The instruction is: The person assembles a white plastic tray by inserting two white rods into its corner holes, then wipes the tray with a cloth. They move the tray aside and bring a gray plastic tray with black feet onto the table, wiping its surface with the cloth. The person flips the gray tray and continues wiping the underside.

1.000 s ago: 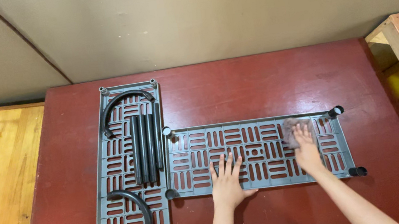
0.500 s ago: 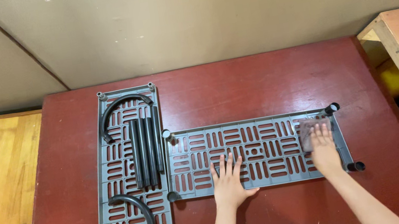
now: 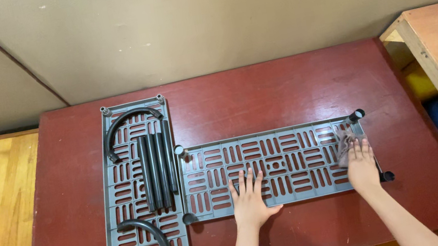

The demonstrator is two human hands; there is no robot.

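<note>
The left hand (image 3: 251,201) lay flat, fingers spread, on the grey slotted shelf panel (image 3: 279,167), while at three o'clock the right hand (image 3: 362,166) pressed a small cloth (image 3: 343,148), fingers extended.

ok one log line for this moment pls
left hand flat on grey slotted shelf panel | right hand pressing cloth at panel's right end | second panel carries black tubes | red table
</note>
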